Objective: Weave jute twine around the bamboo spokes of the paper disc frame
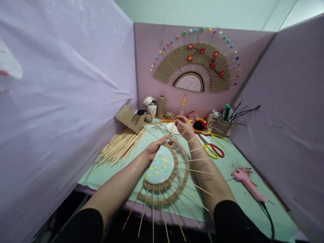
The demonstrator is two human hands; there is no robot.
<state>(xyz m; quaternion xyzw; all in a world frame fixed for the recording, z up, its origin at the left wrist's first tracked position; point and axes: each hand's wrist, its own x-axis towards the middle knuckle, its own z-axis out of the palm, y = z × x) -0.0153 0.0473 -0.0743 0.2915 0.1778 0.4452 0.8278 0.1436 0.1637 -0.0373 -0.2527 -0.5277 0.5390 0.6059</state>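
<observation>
A half-made fan point(162, 168) lies over the near table edge: a floral half-disc ringed with woven twine, thin wooden skewers sticking out like spokes. My left hand point(155, 147) grips the fan's upper left edge, thumb on the floral disc. My right hand point(184, 126) is at the fan's far end, its fingers pinched around the skewer tips and a strand of twine there.
A pile of loose skewers point(118, 145) and a cardboard piece point(130, 117) lie at left. Scissors point(212, 148) sit right of the fan, a pink glue gun point(246, 184) near the right edge. Jars, twine balls and a cup of sticks point(222, 125) line the back. A finished fan point(196, 65) hangs on the wall.
</observation>
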